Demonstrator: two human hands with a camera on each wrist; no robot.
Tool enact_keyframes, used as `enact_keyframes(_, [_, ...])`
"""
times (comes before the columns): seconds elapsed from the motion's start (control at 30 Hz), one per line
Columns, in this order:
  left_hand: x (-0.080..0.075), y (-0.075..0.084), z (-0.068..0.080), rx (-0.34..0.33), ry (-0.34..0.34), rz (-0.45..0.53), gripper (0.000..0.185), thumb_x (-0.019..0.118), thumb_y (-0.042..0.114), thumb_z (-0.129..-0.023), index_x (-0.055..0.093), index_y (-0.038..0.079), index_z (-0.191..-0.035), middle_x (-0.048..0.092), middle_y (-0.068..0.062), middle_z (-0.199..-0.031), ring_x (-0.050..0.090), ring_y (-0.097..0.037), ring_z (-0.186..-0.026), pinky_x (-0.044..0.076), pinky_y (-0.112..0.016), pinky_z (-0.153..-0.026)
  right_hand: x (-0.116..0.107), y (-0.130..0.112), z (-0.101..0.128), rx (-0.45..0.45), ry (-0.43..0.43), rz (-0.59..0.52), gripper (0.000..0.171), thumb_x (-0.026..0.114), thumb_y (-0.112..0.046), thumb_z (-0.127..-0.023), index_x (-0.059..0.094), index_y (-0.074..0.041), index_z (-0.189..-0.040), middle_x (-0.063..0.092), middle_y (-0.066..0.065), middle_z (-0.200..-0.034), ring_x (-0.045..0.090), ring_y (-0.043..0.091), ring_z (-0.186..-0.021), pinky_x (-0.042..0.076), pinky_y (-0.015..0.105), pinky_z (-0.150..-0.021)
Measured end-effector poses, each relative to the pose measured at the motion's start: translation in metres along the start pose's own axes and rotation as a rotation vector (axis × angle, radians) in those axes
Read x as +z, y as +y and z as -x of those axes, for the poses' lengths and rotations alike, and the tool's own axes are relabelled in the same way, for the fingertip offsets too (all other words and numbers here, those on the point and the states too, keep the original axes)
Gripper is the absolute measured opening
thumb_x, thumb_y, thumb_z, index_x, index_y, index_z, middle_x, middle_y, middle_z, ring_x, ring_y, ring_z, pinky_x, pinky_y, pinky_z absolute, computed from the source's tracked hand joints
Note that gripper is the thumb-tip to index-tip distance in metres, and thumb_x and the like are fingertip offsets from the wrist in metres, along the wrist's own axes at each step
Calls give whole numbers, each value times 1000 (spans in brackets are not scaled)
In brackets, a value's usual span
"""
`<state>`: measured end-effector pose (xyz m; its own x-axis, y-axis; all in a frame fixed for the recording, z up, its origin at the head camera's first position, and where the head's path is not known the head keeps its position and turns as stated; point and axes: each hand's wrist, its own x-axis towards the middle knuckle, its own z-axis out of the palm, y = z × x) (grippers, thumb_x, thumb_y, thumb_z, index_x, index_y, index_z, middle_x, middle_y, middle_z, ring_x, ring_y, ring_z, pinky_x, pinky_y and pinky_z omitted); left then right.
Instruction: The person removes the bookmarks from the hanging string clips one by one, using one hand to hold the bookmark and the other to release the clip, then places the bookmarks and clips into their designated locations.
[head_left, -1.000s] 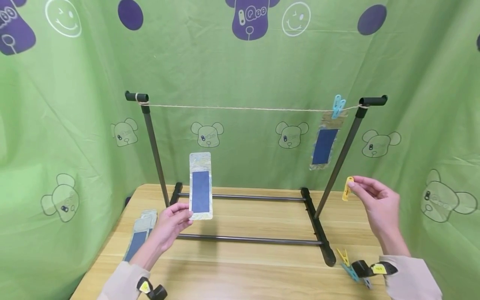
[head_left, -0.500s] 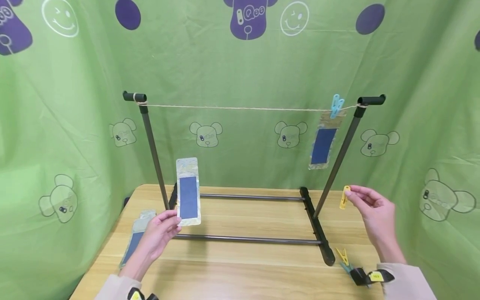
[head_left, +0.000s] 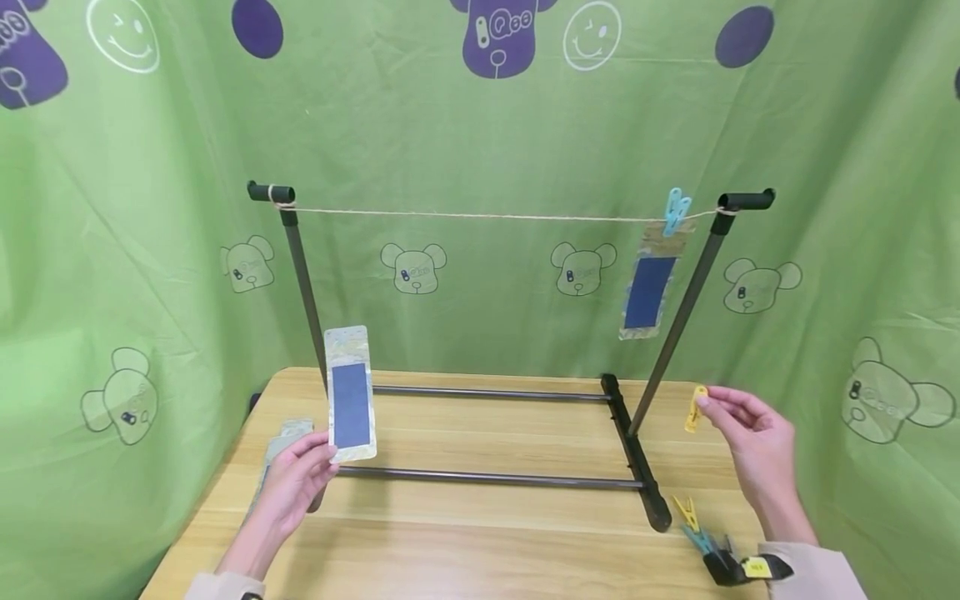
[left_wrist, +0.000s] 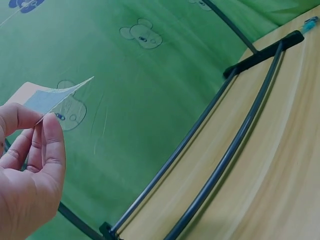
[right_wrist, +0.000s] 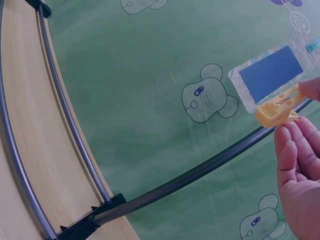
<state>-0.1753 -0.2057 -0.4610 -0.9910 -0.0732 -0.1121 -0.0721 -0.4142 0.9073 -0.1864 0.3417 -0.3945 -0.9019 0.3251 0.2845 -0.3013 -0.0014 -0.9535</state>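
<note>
My left hand (head_left: 296,479) pinches the lower left corner of a pale paper strip with a blue panel (head_left: 350,392), held upright before the rack's left post. Seen from the left wrist, the strip (left_wrist: 47,97) curves edge-on between thumb and fingers. My right hand (head_left: 757,442) pinches a yellow clothespin (head_left: 696,410) to the right of the rack. That yellow clothespin (right_wrist: 277,107) shows large in the right wrist view. A similar strip (head_left: 649,292) hangs from the string (head_left: 465,216) near its right end, under light blue clothespins (head_left: 676,212).
A black rack (head_left: 630,450) stands on the wooden table (head_left: 480,533), the string tied between its posts. More strips (head_left: 288,435) lie at the left, partly behind my left hand. Yellow and blue clothespins (head_left: 693,525) lie near my right wrist. Green curtain (head_left: 480,142) surrounds the table.
My left hand has moved left and down with the strip, now covering more of the strips on the table. The right hand has lowered slightly, still pinching the yellow clothespin.
</note>
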Motion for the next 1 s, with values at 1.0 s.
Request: enact_keyframes(1.0, [-51, -9, 14, 85, 13, 62, 29, 49, -7, -95, 70, 13, -98, 60, -6, -99, 59, -9, -79, 54, -16, -71, -30, 30, 18, 115, 127, 30, 26, 76, -4, -83, 71, -6, -108, 72, -9, -92, 63, 2, -81, 50, 8, -74])
